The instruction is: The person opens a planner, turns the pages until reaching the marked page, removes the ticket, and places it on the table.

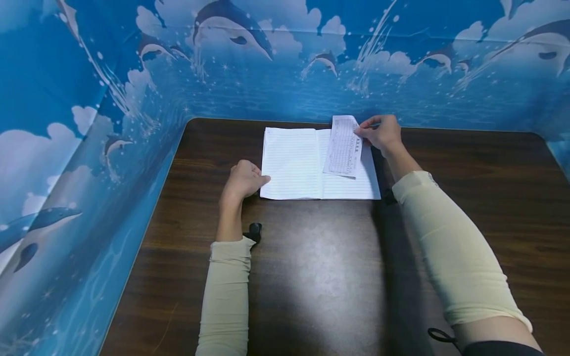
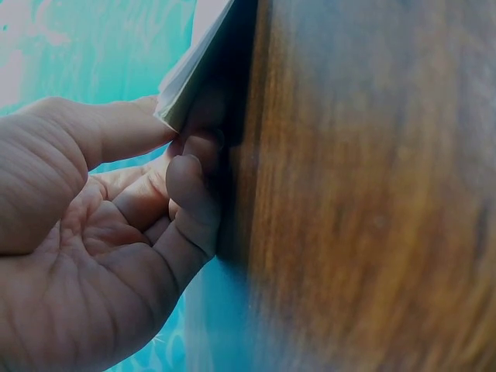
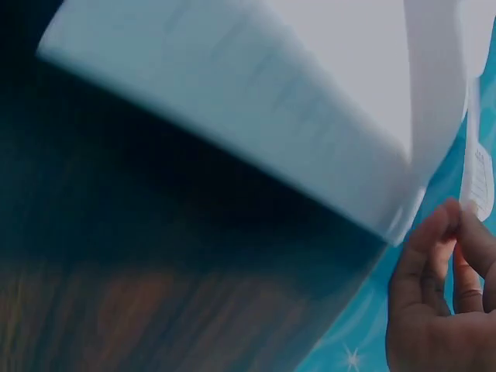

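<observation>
An open notebook (image 1: 291,163) with ruled white pages lies near the table's far edge. My left hand (image 1: 243,179) pinches its left edge near the lower corner; in the left wrist view the thumb is on top and curled fingers (image 2: 190,186) are beneath the notebook's corner (image 2: 177,105). Over the right page is a narrow printed slip of paper (image 1: 343,148) with a table of small lines. My right hand (image 1: 382,132) pinches the slip's right edge between thumb and fingers. In the right wrist view, the slip (image 3: 478,182) rises from the fingertips beside the notebook's page (image 3: 232,101).
The dark wood-grain table (image 1: 311,277) extends toward me and to both sides. A blue dolphin-print cloth (image 1: 285,79) hangs behind and along the left side. A small black device (image 1: 254,232) sits at the left wrist, and a black cord loop (image 1: 441,336) near the right elbow.
</observation>
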`<act>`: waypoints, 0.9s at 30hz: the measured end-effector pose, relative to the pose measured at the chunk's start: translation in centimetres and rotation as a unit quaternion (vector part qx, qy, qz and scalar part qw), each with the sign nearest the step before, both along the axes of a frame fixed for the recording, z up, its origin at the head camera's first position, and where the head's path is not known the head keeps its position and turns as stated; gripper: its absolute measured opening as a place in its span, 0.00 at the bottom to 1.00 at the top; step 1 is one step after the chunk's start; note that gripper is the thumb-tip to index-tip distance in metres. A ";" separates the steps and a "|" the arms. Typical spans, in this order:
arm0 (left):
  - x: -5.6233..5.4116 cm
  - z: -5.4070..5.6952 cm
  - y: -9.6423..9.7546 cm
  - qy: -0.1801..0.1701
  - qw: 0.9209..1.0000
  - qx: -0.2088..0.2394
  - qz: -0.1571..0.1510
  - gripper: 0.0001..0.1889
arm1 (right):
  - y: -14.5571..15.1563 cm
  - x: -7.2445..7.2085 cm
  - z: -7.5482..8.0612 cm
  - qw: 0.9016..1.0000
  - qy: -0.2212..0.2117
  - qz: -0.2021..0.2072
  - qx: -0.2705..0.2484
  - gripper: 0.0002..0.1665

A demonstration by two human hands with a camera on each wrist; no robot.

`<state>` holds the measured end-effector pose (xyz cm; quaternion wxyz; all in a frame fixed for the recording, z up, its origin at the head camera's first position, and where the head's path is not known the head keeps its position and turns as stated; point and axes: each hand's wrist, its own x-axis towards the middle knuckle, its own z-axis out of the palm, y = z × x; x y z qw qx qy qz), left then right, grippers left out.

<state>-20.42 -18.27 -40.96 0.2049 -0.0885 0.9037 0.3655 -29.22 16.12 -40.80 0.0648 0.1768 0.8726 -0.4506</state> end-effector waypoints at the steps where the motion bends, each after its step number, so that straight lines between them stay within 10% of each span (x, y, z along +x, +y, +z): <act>1: 0.0 0.0 0.0 0.000 1.000 0.000 -0.001 0.22 | 0.3 0.0 0.2 1.000 0.001 -0.004 -0.007 0.16; 13: 0.1 0.0 -0.3 0.001 1.000 0.007 -0.012 0.22 | 5.0 0.1 2.8 0.999 0.006 -0.040 -0.036 0.16; 27: 0.1 -0.2 -0.3 0.004 1.000 0.012 -0.015 0.23 | 11.2 1.8 2.0 0.998 -0.018 -0.056 0.020 0.22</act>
